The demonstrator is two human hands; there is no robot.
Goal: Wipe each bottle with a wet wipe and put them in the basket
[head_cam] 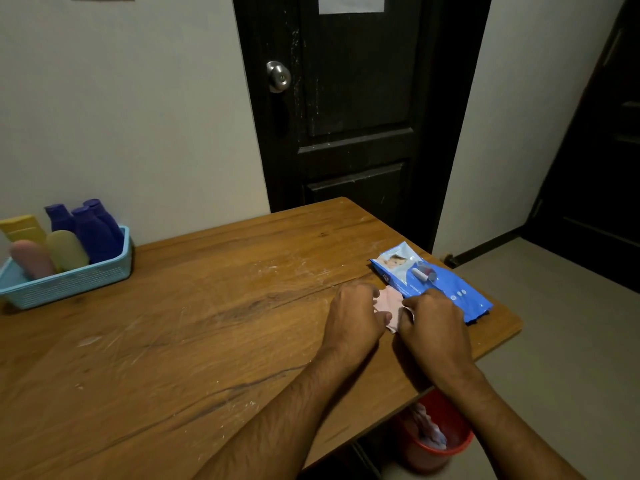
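While both hands work at the desk's right end, the scene reads as follows.

Landmark: wipe pack (446,284), blue, lying flat near the right far corner of the desk (207,306); its flap area shows a small white and dark patch.

Left hand (353,320): just left of the pack's near end, knuckles up, fingers curled; grip pinched on the left edge of the wet wipe (389,304).

Right hand (433,323): over the pack's near edge, fingers curled down; grip pinched on the right side of the same wipe.

Wet wipe: pale pink-white, crumpled, held between the two hands, low over the desk just beside the pack; whether it touches the wood cannot be told.

Basket (69,284): light blue, mesh-walled, far to the left of the pack, at the desk's left edge against the wall.

Bottles: all in the basket. Three purple bottles (93,233) at the back right, a yellow bottle (22,228) at the back left, a pink bottle (31,258) and a pale yellow-green bottle (67,251) leaning in front.

Desk surface: brown wood grain with whitish smears and specks left of the pack.

Red bucket (446,445): on the floor below the pack's end of the desk, with crumpled white material inside.

Door (356,98): dark, with metal knob (278,76), behind the pack.
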